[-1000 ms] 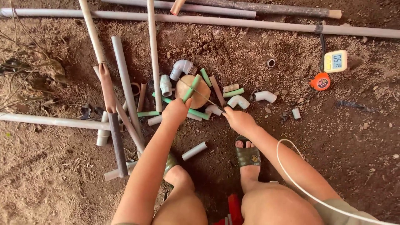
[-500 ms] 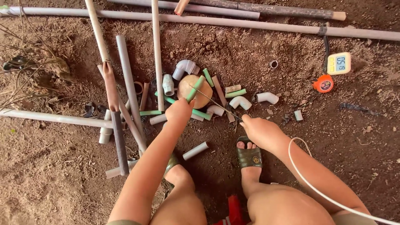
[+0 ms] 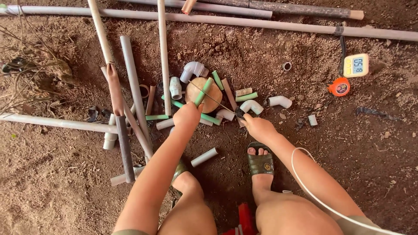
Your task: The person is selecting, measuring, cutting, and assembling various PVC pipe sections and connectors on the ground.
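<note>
Left hand hiding green pipe end, possibly gripped

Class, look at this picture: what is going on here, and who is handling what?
A person crouches on bare dirt among scattered pipes. The left hand presses a short green pipe onto a round wooden block. The right hand grips the handle of a thin saw blade laid across that pipe. White elbow fittings and offcuts lie around the block, with a tape measure and a small timer off to the right.
</note>
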